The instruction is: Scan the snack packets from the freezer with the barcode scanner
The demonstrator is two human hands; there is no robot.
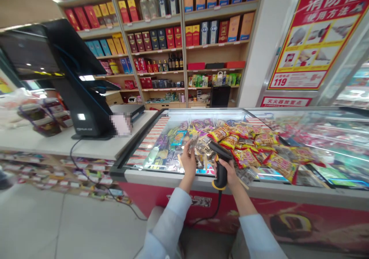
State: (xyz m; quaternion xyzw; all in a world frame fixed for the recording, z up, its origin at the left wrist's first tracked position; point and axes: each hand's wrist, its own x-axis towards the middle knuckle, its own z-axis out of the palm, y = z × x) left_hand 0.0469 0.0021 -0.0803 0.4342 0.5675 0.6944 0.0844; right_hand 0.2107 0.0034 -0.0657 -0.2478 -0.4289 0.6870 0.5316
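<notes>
My right hand (230,171) is wrapped round the grip of a black and yellow barcode scanner (221,174), its cable hanging down the freezer front. To its left, my left hand (188,161) pinches a small clear-and-dark snack packet (193,141) just left of the scanner's head; the packet's details are blurred. Beneath both hands is the glass top of a chest freezer (154,163). Red and yellow snack bags (249,157) lie in a heap on the glass beside the scanner. Several purple and dark packets (200,124) show behind my left hand.
A black point-of-sale terminal (86,97) stands on the white counter (57,147) at the left, near bagged jars (47,115). Its cable (95,182) drops to the floor. Shelves (155,51) of boxes and bottles line the back wall. A red sign (317,40) hangs right.
</notes>
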